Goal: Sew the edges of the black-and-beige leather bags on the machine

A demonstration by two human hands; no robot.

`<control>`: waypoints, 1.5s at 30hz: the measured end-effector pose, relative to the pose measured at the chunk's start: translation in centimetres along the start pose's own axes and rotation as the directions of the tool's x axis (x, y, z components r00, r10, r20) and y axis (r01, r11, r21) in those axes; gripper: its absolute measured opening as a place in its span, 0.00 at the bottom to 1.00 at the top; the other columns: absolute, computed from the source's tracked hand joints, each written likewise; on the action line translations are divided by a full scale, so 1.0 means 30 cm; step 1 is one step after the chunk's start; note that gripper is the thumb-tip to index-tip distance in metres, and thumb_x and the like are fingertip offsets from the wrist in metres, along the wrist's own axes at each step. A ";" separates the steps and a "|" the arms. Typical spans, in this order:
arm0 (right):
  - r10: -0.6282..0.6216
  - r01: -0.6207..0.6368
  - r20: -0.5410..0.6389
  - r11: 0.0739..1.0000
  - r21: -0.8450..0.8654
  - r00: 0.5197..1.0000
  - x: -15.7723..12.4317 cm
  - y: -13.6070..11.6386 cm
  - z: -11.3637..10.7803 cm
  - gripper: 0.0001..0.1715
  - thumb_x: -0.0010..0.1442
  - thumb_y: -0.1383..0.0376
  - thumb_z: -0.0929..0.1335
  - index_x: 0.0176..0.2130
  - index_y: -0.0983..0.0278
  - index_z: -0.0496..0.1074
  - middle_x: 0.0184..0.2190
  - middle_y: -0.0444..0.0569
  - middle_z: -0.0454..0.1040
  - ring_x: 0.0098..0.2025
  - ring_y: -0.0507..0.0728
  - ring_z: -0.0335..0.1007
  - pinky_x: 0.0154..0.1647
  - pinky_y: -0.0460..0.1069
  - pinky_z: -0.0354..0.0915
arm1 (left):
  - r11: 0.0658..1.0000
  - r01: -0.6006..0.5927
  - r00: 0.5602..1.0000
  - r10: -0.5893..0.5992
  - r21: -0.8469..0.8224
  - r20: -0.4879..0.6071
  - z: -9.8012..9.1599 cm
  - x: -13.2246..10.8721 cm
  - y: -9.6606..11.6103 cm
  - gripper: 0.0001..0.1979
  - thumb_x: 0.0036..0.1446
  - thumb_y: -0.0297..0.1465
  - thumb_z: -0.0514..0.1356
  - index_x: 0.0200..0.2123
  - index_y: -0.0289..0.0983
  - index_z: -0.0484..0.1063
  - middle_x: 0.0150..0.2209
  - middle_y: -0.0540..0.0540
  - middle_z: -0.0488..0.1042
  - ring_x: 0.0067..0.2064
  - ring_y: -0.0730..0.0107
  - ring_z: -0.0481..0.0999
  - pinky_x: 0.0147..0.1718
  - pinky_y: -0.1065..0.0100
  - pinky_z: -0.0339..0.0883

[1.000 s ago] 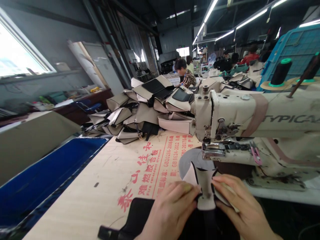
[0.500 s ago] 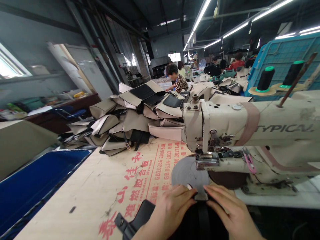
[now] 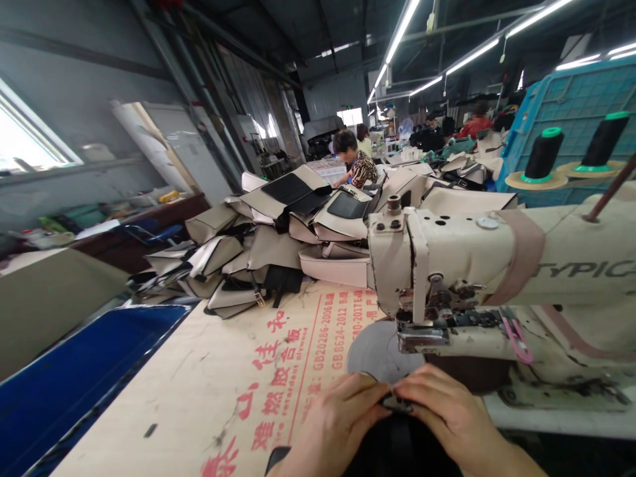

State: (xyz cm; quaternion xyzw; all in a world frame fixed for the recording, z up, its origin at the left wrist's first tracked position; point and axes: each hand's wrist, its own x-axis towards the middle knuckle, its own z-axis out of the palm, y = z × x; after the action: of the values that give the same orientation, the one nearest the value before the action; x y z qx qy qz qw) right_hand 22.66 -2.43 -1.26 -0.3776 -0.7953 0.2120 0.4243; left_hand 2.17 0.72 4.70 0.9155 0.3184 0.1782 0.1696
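Observation:
My left hand (image 3: 334, 412) and my right hand (image 3: 447, 405) are close together at the bottom of the view, in front of the sewing machine (image 3: 462, 258). Both hands have their fingertips pinched on the edge of a black leather piece (image 3: 397, 445). Its lower part hangs toward me, too dark to make out. A small dark, shiny bit shows between the fingertips, its kind unclear. Just beyond the fingers are a grey round disc (image 3: 380, 348) and the machine's narrow sewing arm. Another black corner (image 3: 277, 457) peeks out left of my left wrist.
Beige and black bags (image 3: 278, 232) lie heaped at the back of the plywood table (image 3: 199, 384). A blue-lined bin (image 3: 99, 371) borders its left side. Thread cones (image 3: 544, 156) stand above the machine at right. A person (image 3: 362, 162) works behind the heap.
My fingertips have come closer together over the edge of the black piece. The black strap end at left has mostly gone out of sight. The view has shifted slightly left.

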 end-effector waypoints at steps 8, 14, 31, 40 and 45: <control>0.010 -0.007 0.132 1.000 -0.027 0.991 -0.028 -0.022 -0.032 0.13 0.60 0.65 0.64 0.46 0.62 0.66 0.37 0.48 0.68 0.39 0.53 0.63 0.38 0.47 0.64 | 0.978 -0.196 0.981 0.195 0.073 0.027 -0.006 -0.025 0.016 0.13 0.57 0.23 0.50 0.46 0.36 0.64 0.33 0.47 0.73 0.33 0.72 0.71 0.32 0.72 0.67; -0.080 0.080 0.113 0.997 0.008 0.990 -0.022 -0.018 -0.024 0.10 0.62 0.68 0.60 0.44 0.66 0.64 0.35 0.50 0.69 0.37 0.54 0.63 0.36 0.48 0.63 | 0.975 -0.212 0.976 0.207 0.067 0.071 -0.014 -0.008 0.011 0.12 0.57 0.23 0.50 0.44 0.36 0.65 0.33 0.48 0.73 0.33 0.72 0.72 0.33 0.72 0.67; -0.052 0.047 0.075 0.997 0.057 0.996 -0.016 -0.026 -0.034 0.08 0.63 0.68 0.58 0.39 0.65 0.65 0.32 0.48 0.70 0.35 0.52 0.63 0.34 0.47 0.63 | 0.979 0.091 0.979 -0.054 -0.183 0.197 0.002 0.031 0.025 0.07 0.59 0.30 0.51 0.34 0.38 0.69 0.33 0.49 0.71 0.36 0.72 0.69 0.34 0.72 0.62; 0.044 -0.048 0.046 0.994 0.096 0.998 -0.021 0.000 -0.012 0.06 0.62 0.66 0.61 0.36 0.65 0.66 0.34 0.48 0.70 0.37 0.53 0.64 0.37 0.48 0.63 | 0.945 0.211 0.977 -0.214 -0.251 0.015 0.034 0.036 0.043 0.05 0.57 0.28 0.53 0.38 0.38 0.65 0.32 0.51 0.72 0.34 0.76 0.71 0.34 0.74 0.65; 0.053 -0.054 0.014 0.996 0.074 0.998 -0.017 0.011 -0.006 0.07 0.61 0.65 0.62 0.32 0.64 0.66 0.30 0.47 0.69 0.34 0.52 0.64 0.35 0.47 0.62 | 0.976 0.057 0.998 -0.057 -0.210 0.009 0.040 0.025 0.016 0.13 0.59 0.27 0.50 0.45 0.39 0.69 0.36 0.46 0.74 0.37 0.73 0.72 0.36 0.72 0.67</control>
State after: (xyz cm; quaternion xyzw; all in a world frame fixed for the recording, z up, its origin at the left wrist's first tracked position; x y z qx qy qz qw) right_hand 23.13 -2.62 -1.65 -0.3813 -0.7791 0.2550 0.4272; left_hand 3.49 0.61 4.00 0.8832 0.3237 0.2045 0.2707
